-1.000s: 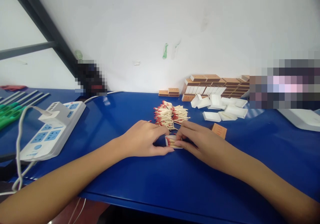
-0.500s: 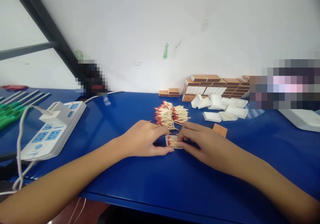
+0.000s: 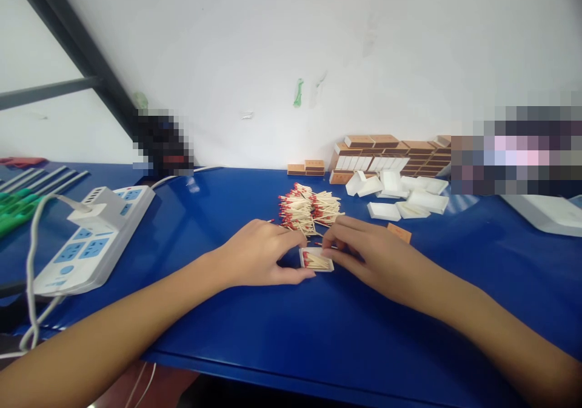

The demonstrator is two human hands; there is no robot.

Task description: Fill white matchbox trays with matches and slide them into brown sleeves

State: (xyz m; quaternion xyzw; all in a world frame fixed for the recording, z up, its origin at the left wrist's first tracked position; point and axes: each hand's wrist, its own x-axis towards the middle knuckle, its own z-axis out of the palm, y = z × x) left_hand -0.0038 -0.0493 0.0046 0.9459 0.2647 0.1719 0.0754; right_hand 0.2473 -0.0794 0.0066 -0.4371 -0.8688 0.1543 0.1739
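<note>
A small white matchbox tray (image 3: 331, 267) lies on the blue table, with red-headed matches (image 3: 316, 260) inside, heads to the left. My left hand (image 3: 261, 253) holds the tray's left end between thumb and forefinger. At the tray's far right corner is my right hand (image 3: 364, 247), its thumb and fingers pinched together. Whatever is between those fingertips is hidden. Just beyond the tray is a pile of loose matches (image 3: 302, 211). An orange matchbox sleeve (image 3: 400, 233) sits behind my right hand, partly covered by it.
Several white trays (image 3: 427, 202) lie scattered at the back right, before stacked matchboxes (image 3: 418, 153) along the wall. Two more matchboxes (image 3: 305, 168) stand left of the stack. A white power strip (image 3: 95, 244) with a cable and green-handled tools (image 3: 22, 205) occupy the left.
My right fingers have drawn back from over the matches to the tray's far right corner, baring more of the tray. My left hand keeps its hold. The view has shifted slightly.
</note>
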